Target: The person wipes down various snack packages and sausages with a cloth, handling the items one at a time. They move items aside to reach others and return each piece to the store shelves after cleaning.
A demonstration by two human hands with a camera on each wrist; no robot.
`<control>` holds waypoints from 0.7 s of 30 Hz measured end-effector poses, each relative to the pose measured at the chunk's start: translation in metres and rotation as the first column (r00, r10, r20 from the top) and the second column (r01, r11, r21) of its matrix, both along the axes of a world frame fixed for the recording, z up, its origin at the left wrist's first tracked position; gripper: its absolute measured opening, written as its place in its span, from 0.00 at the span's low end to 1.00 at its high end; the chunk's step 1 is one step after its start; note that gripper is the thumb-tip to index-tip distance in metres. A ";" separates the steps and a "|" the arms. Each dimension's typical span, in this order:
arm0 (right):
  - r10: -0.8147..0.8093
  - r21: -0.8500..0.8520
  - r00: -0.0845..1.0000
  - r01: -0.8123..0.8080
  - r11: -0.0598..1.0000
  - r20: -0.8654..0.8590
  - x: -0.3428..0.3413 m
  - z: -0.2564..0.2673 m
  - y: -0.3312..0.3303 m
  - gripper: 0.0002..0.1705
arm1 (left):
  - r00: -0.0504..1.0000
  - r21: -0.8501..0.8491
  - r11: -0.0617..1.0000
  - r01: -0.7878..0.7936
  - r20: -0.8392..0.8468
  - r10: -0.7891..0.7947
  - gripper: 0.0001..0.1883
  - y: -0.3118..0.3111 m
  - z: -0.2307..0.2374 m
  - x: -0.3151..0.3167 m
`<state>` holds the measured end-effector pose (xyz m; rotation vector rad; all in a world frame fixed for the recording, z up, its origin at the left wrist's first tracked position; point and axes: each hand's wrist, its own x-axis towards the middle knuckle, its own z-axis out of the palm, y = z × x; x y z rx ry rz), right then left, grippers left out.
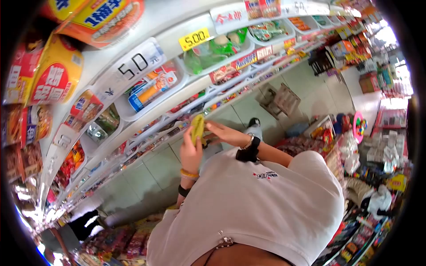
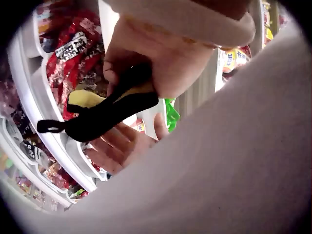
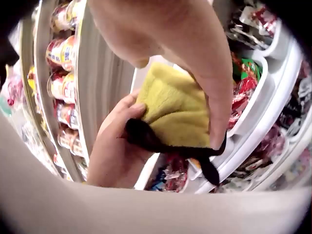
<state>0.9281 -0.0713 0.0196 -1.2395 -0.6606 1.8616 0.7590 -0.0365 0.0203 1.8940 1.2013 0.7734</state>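
A folded yellow cloth (image 1: 198, 127) is upright between both hands in the head view. My left hand (image 1: 191, 153) grips it from the left, thumb on its face in the right wrist view, where the cloth (image 3: 178, 105) shows black trim and a loop. From the left wrist view, my left hand (image 2: 156, 56) pinches the cloth, whose black edge (image 2: 112, 114) faces the camera. My right hand (image 1: 228, 135) is at the cloth's other side, fingers extended. They lie along its edge in the right wrist view, where the right hand (image 3: 195, 44) arches over it; part of the contact is hidden.
Shelves with white bins (image 1: 151, 99) of packaged goods run along the left and top, with price cards on their edges. A wooden stool (image 1: 284, 99) stands on the tiled floor (image 1: 148, 177). More goods (image 1: 364, 230) crowd the lower right.
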 end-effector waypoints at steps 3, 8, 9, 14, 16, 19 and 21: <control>-0.051 0.001 0.897 0.057 0.998 -0.439 0.028 0.008 0.004 0.37 | 0.984 0.187 0.972 0.146 -0.128 -0.123 0.22 -0.004 0.015 0.040; -0.384 -0.096 0.626 0.443 0.891 -0.679 0.073 0.011 0.000 0.43 | 0.907 0.392 0.819 0.419 -0.227 -0.355 0.27 -0.018 0.041 0.117; -0.252 0.001 0.576 0.403 0.915 -0.777 0.088 0.011 -0.001 0.44 | 0.887 0.435 0.775 0.459 -0.273 -0.372 0.28 -0.020 0.051 0.128; -0.401 0.177 0.580 0.697 0.695 -0.709 0.153 0.015 -0.003 0.44 | 0.876 0.426 0.785 0.449 -0.037 -0.481 0.30 -0.018 0.085 0.144; -0.168 0.126 0.373 0.647 0.752 -0.913 0.170 0.043 -0.001 0.44 | 0.943 0.453 0.842 0.292 0.013 -0.333 0.28 -0.011 0.092 0.130; -0.450 0.091 0.465 0.765 0.637 -0.762 0.199 0.042 -0.010 0.44 | 0.998 0.553 0.833 0.019 0.037 -0.047 0.20 0.020 0.114 0.120; -0.428 0.070 0.410 0.782 0.619 -0.805 0.215 0.028 -0.017 0.42 | 0.999 0.666 0.745 0.037 -0.027 -0.026 0.16 0.045 0.125 0.126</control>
